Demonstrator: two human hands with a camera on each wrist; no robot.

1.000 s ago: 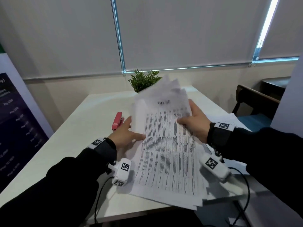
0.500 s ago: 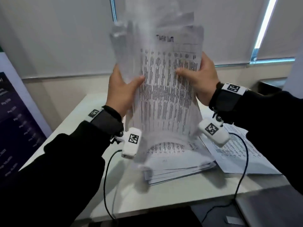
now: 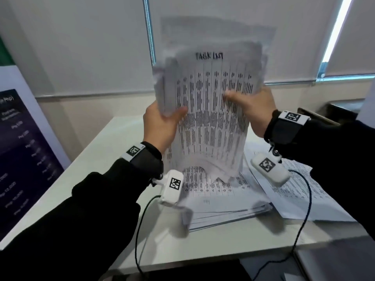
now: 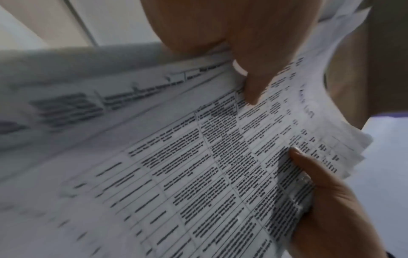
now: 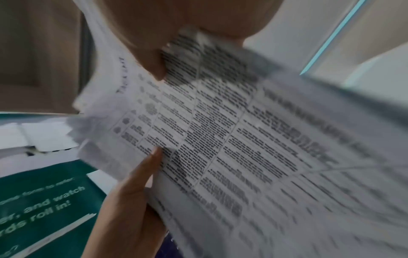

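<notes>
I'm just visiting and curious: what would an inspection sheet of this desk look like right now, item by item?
Surface: white table, paper over its right part.
Job's things: sheaf of printed sheets held upright, bowed, top edges uneven; stack of sheets lying flat beneath it.
Clutter: loose sheets right of the stack.
Hands: left hand and right hand each grip one side of the sheaf, thumbs in front.
Cables: black cables hang from the wrist cameras.
Surroundings: closed blinds; dark banner at left.
</notes>
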